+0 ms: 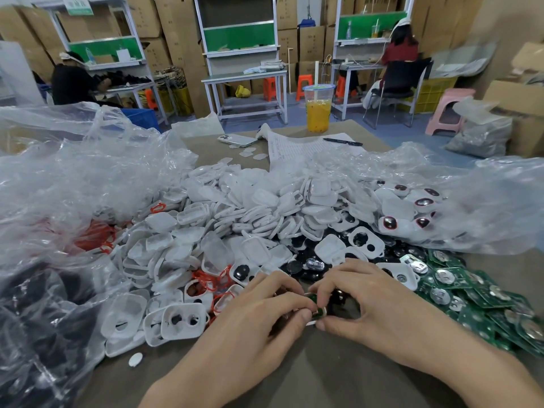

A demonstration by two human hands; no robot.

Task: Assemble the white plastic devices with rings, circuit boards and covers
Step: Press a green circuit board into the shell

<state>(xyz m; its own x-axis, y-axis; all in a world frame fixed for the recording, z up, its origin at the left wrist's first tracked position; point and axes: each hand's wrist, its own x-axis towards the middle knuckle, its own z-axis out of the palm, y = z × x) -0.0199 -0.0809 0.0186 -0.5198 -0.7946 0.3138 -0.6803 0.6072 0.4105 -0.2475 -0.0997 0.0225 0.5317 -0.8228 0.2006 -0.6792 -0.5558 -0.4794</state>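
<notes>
My left hand [265, 313] and my right hand [368, 301] meet low in the middle, both pinching one small white device [318, 314] with a green circuit board showing inside it. My fingers hide most of the device. A heap of white plastic shells and covers [250, 219] spreads behind the hands. Green circuit boards [477, 298] with round metal contacts lie in a pile to the right. Red rings [215, 279] lie left of my left hand, more in a bag [94, 237]. Black round parts [303, 269] lie just beyond my fingers.
Crumpled clear plastic bags [73, 172] flank the heap on the left and on the right [471, 201]. Further back on the table [294, 372] stand a cup of yellow drink [318, 113], a phone [237, 140], a paper sheet [303, 145] and a pen [343, 141]. Two people sit at far benches.
</notes>
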